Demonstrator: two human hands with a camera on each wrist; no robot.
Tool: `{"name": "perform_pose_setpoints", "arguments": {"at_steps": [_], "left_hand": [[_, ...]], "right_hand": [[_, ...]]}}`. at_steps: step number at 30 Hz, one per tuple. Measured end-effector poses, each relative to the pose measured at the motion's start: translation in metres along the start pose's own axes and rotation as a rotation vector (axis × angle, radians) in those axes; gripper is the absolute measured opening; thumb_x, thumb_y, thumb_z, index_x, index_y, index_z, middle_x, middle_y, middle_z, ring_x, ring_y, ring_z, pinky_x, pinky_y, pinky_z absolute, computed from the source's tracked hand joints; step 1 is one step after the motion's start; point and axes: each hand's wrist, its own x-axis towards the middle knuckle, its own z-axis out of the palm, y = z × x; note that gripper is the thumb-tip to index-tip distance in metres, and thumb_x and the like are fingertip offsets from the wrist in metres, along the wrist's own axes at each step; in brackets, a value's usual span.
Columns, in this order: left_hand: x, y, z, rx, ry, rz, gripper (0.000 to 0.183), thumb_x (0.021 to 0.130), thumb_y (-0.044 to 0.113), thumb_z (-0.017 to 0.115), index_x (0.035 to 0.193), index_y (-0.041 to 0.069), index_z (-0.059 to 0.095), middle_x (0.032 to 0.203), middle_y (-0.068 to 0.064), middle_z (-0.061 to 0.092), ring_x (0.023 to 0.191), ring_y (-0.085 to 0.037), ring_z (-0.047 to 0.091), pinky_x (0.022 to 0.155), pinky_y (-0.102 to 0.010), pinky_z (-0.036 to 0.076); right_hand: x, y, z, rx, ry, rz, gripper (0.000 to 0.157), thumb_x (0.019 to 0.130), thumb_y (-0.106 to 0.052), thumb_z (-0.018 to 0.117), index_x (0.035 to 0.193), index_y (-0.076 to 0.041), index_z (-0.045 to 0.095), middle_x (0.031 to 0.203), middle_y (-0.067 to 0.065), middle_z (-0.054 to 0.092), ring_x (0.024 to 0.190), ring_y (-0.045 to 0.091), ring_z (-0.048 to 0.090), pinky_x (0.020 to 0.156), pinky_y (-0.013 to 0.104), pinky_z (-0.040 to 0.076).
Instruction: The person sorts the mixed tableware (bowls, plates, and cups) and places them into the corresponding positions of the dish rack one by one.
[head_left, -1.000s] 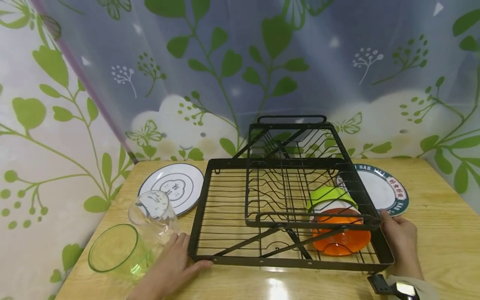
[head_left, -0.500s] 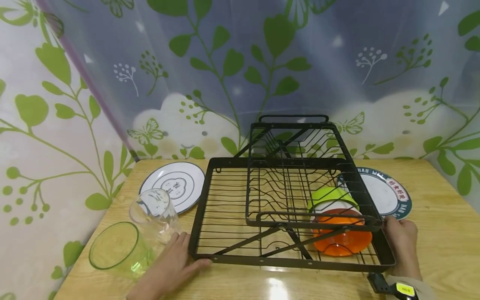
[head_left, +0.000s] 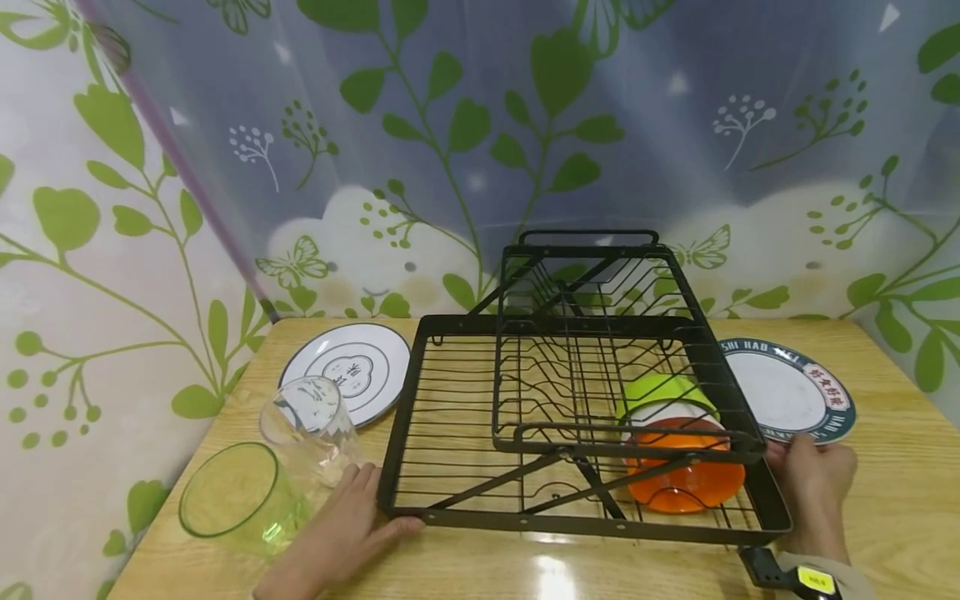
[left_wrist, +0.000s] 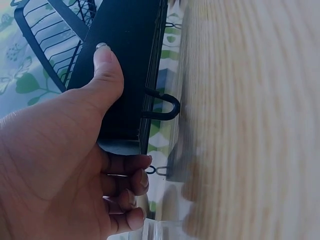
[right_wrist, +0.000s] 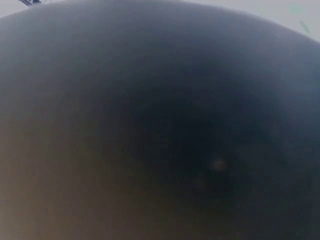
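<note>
A black two-tier dish rack (head_left: 525, 523) stands on the table, its upper tier raised on crossed struts. My left hand (head_left: 341, 525) grips its near left corner; in the left wrist view the thumb (left_wrist: 107, 72) lies on the rack's side (left_wrist: 127, 65) and the fingertips curl at the corner. Right of the rack, my right hand (head_left: 817, 483) holds the near rim of a white plate with a dark green lettered border (head_left: 783, 392); some fingers are hidden. Orange (head_left: 686, 483), white and green (head_left: 656, 387) bowls sit nested inside the rack. The right wrist view is a dark blur.
Left of the rack lie a white plate with blue rings (head_left: 375, 358), a clear glass (head_left: 311, 417) on its side and a green-tinted glass (head_left: 232, 492). Behind the table hangs a leaf-patterned cloth (head_left: 480, 150). A lower right table area (head_left: 900, 508) shows bare wood.
The green-bordered plate has slid and turned to the right with my right hand at its rim, out from behind the rack. The left hand and the rack stay in place.
</note>
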Motion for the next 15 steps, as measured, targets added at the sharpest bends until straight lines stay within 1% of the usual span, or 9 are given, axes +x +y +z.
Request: {"name": "perform_pose_setpoints", "arguments": {"at_steps": [2,5,8,10,12,15], "left_hand": [[0.0001,-0.0006,0.0005,-0.009,-0.002,0.000,0.085,0.081,0.069,0.055,0.126,-0.002,0.051,0.107,-0.005,0.053,0.103,-0.021,0.049,0.096,-0.044,0.046],[-0.0003,-0.0016,0.0015,-0.030,-0.007,-0.005,0.083,0.081,0.070,0.055,0.126,0.000,0.052,0.107,-0.003,0.054,0.103,-0.019,0.048,0.096,-0.043,0.046],[-0.0012,-0.0025,0.0022,-0.045,-0.001,-0.003,0.078,0.082,0.068,0.056,0.124,0.003,0.053,0.105,0.001,0.053,0.101,-0.016,0.046,0.094,-0.042,0.046],[-0.0015,-0.0030,0.0029,-0.048,0.008,0.006,0.075,0.082,0.067,0.057,0.122,0.004,0.054,0.104,0.002,0.053,0.098,-0.014,0.045,0.092,-0.041,0.047],[-0.0015,-0.0033,0.0034,-0.046,0.019,0.019,0.071,0.083,0.066,0.058,0.120,0.005,0.055,0.103,0.003,0.053,0.096,-0.013,0.043,0.090,-0.040,0.047],[-0.0011,-0.0037,0.0038,-0.046,0.025,0.030,0.068,0.083,0.065,0.058,0.119,0.006,0.055,0.101,0.004,0.052,0.094,-0.012,0.042,0.088,-0.038,0.047]], "right_hand": [[0.0010,-0.0007,-0.0009,0.106,-0.012,0.010,0.016,0.097,-0.004,0.032,0.099,-0.003,0.048,0.051,0.001,0.062,0.045,0.010,0.063,0.045,0.023,0.052],[0.0014,-0.0013,-0.0025,0.213,-0.026,0.034,0.015,0.100,-0.006,0.033,0.107,-0.004,0.046,0.056,0.004,0.065,0.050,0.014,0.066,0.049,0.026,0.054],[0.0014,-0.0014,-0.0036,0.311,-0.049,0.035,0.016,0.101,-0.008,0.034,0.113,-0.004,0.045,0.061,0.009,0.067,0.053,0.019,0.068,0.051,0.029,0.055],[0.0020,-0.0020,-0.0046,0.388,-0.056,0.010,0.017,0.100,-0.005,0.034,0.111,-0.002,0.046,0.062,0.013,0.067,0.052,0.022,0.068,0.050,0.032,0.056],[0.0027,-0.0034,-0.0055,0.459,-0.049,-0.028,0.018,0.098,0.000,0.034,0.105,0.001,0.050,0.061,0.016,0.066,0.050,0.024,0.067,0.048,0.033,0.055],[0.0020,-0.0073,-0.0097,0.502,-0.035,-0.061,0.020,0.094,0.005,0.033,0.101,0.001,0.051,0.061,0.017,0.066,0.048,0.026,0.066,0.046,0.034,0.054]]}}
